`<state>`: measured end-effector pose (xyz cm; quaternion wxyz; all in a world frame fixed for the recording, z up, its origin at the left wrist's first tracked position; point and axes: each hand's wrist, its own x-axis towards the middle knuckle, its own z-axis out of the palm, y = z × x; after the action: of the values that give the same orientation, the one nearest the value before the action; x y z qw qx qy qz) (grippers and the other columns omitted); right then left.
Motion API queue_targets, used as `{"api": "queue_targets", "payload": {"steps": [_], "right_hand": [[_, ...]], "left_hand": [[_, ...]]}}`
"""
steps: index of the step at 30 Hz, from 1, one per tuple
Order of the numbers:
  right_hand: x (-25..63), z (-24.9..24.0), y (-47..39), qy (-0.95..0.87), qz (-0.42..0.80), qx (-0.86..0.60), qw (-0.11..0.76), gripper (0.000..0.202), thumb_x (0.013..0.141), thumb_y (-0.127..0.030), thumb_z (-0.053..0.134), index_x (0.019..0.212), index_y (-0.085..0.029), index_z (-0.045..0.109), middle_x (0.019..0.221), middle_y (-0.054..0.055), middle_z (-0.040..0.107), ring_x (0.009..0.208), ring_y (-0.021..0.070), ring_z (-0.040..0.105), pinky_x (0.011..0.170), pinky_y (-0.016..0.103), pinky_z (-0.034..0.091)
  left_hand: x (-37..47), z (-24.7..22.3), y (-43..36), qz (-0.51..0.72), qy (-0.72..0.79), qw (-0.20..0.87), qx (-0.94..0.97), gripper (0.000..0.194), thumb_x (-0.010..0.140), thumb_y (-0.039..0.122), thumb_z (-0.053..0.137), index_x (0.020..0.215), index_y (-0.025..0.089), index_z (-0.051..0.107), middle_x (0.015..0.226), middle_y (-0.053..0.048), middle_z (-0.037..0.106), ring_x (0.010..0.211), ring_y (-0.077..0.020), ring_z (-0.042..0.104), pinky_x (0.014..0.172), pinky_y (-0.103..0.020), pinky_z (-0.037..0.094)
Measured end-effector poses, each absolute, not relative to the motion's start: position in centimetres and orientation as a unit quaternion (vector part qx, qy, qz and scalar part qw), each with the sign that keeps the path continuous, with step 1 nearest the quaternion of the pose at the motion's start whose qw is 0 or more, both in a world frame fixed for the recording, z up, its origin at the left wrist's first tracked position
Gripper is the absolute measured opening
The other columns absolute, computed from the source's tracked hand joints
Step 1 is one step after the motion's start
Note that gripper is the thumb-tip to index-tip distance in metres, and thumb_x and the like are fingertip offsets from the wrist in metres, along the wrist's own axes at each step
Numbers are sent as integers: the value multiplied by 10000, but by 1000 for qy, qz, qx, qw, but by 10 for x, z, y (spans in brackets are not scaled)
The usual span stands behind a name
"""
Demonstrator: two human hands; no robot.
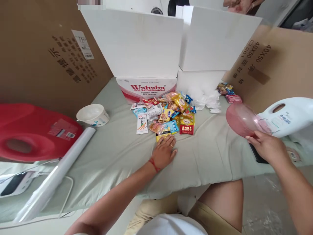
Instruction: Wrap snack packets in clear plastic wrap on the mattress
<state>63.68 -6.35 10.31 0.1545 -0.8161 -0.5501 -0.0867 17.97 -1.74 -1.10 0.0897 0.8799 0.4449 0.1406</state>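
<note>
My left hand (164, 152) lies flat, palm down, on the cloth at the near edge of a pile of wrapped snacks (167, 115). Its fingertips touch a black-and-yellow snack packet (163, 132). On the right, my right hand (270, 147) pinches the near rim of a translucent pink plastic bowl (238, 119). The bowl is tilted on its side, and its inside is mostly hidden. Behind it lies a white detergent jug (290, 116), partly covered by the bowl and my hand.
A white paper tub (93, 115), red jug (36, 132) and plastic film roll (57, 169) are on the left. White boxes (146, 45) wall the back, with clear bags (204, 98) before them. More snacks (225, 88) lie back right. Another person's hands (241, 5) show above.
</note>
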Motion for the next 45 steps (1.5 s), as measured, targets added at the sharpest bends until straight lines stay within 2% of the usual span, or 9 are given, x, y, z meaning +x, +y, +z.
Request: {"api": "queue_targets", "payload": {"steps": [3,5,22,28,31,33,37,42,45], "right_hand": [[648,89,-24,-553,-78,-829,-20,167,855,-394,672,876,-232,708,725,103,691,680,300,644,648,406,432],[650,78,-1,-539,-66,-838,-42,192,844,-337,688,962,-195,742,759,130,701,756,323,670,695,417,448],[707,50,200,-525,9,-846,89,412,865,-200,693,1272,-138,715,1152,242,702,1107,389,629,964,545,427],[709,39,228,-525,21,-831,185,771,818,-171,685,1549,-104,447,1595,292,377,1313,351,510,1082,475,401],[692,39,215,-522,9,-813,259,803,858,-204,634,1592,-56,344,1663,320,215,1197,301,613,1068,443,452],[669,39,193,-524,-6,-792,315,650,898,-226,566,1514,-51,458,1604,307,341,1110,283,664,1037,435,493],[593,27,122,-640,39,-689,337,346,993,-380,470,1129,-186,722,1205,160,718,1133,291,675,1040,445,507],[508,-15,27,-804,103,-521,268,419,1029,-501,481,1262,-233,704,1377,117,692,1299,289,613,1126,495,465],[493,-34,1,-798,64,-521,296,399,1037,-483,485,1198,-208,726,1293,129,731,1232,301,644,1087,508,488]], "left_hand": [[180,-15,-16,153,439,82,882,499,1048,392,455,1491,199,577,1610,-110,501,1526,-280,431,1282,-523,294],[180,-15,-17,151,437,79,883,499,1054,397,441,1489,196,579,1601,-105,513,1520,-280,442,1276,-524,301],[183,-19,-20,158,432,2,888,514,1051,362,422,1520,202,558,1586,-78,533,1495,-256,476,1305,-456,225],[182,-17,-19,149,434,6,889,520,1046,363,439,1528,203,547,1592,-76,525,1493,-259,478,1296,-458,250],[182,-17,-20,146,434,27,888,526,1051,359,431,1541,192,529,1602,-81,511,1512,-262,451,1302,-470,236],[183,-15,-20,140,438,55,887,528,1058,355,421,1550,189,513,1601,-92,513,1527,-263,428,1306,-489,228],[183,-12,-20,134,442,122,879,551,1069,400,412,1560,162,485,1624,-127,480,1568,-277,356,1312,-542,211],[174,-17,-18,253,394,150,871,534,1043,453,479,1501,186,542,1682,-161,374,1593,-305,288,1280,-539,295],[159,-13,-21,377,377,94,841,383,1043,368,481,1346,195,641,1577,-166,511,1533,-300,384,1223,-512,382]]}}
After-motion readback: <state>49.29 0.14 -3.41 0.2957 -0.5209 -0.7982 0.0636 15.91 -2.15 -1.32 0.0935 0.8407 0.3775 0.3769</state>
